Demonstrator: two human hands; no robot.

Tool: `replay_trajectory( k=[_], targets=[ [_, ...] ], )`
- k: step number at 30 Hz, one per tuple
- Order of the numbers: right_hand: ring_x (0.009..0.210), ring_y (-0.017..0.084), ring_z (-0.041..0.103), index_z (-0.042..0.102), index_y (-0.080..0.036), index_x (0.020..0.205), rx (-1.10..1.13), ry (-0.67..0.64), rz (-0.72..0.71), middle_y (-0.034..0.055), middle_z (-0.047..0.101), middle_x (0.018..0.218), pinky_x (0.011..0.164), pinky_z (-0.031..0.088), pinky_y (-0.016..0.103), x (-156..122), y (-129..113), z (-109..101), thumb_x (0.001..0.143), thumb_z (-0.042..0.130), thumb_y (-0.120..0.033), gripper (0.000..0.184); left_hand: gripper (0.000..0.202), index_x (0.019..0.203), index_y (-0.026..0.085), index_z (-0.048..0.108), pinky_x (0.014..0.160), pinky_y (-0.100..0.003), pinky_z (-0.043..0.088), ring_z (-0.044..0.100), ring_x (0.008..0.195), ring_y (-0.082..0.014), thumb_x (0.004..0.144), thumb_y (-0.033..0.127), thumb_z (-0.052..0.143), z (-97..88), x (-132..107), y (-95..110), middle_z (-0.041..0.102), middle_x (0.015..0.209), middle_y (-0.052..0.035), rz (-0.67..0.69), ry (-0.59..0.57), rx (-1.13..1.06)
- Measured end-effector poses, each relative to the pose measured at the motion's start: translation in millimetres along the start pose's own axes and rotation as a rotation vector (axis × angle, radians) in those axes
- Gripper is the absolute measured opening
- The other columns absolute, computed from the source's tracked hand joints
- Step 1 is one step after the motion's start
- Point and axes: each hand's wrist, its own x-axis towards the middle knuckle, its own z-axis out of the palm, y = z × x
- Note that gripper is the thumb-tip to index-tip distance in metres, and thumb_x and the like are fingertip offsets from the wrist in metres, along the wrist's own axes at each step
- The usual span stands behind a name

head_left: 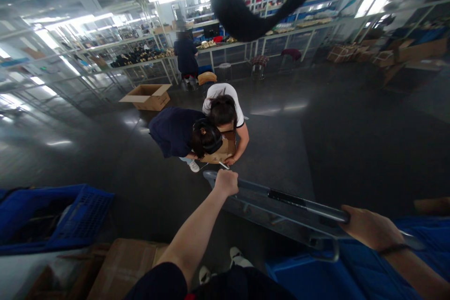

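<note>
A grey metal push-cart handle (291, 202) with a dark sleeve on its bar crosses in front of me. My left hand (227, 183) is closed around its left end. Near the right end of the bar, my right hand (372, 227) is wrapped on the metal, with a dark band at the wrist. A flat dark surface (277, 150) stretches out beyond the bar, probably the cart's deck. Just past my left hand, two people bend over a cardboard box (220, 152), and one person's hand touches its near edge.
An open cardboard box (149, 97) sits on the floor ahead. Blue crates (84, 215) stand at left, more blue bins (316, 276) at lower right. Taped cartons (123, 267) are by my left arm. Another person (185, 54) is beside the long workbench, with stools (259, 66) along it.
</note>
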Motion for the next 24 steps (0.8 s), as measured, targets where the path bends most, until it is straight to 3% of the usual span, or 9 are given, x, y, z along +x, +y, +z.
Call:
replay_trajectory(
  k=[10, 24],
  targets=[
    [0.09, 0.027, 0.061, 0.059, -0.019, 0.091, -0.014, 0.033, 0.0, 0.009, 0.066, 0.092, 0.073, 0.043, 0.037, 7.3, 7.5, 6.6, 0.088, 0.04, -0.024, 0.02, 0.025, 0.085, 0.014, 0.065, 0.077, -0.038, 0.044, 0.061, 0.082, -0.0256, 0.066, 0.027, 0.056, 8.7, 4.1, 1.6, 0.065, 0.082, -0.0116, 0.002, 0.035, -0.006],
    [0.09, 0.028, 0.061, 0.059, -0.02, 0.089, 0.011, 0.033, -0.018, 0.0089, 0.065, 0.092, 0.072, 0.043, 0.038, 6.0, -14.6, -7.8, 0.088, 0.036, -0.026, 0.024, 0.022, 0.081, 0.014, 0.065, 0.075, -0.039, 0.045, 0.061, 0.081, -0.0263, 0.064, 0.023, 0.054, -2.4, 13.1, -17.8, 0.065, 0.079, -0.0107, -0.023, 0.035, 0.02]
  ],
)
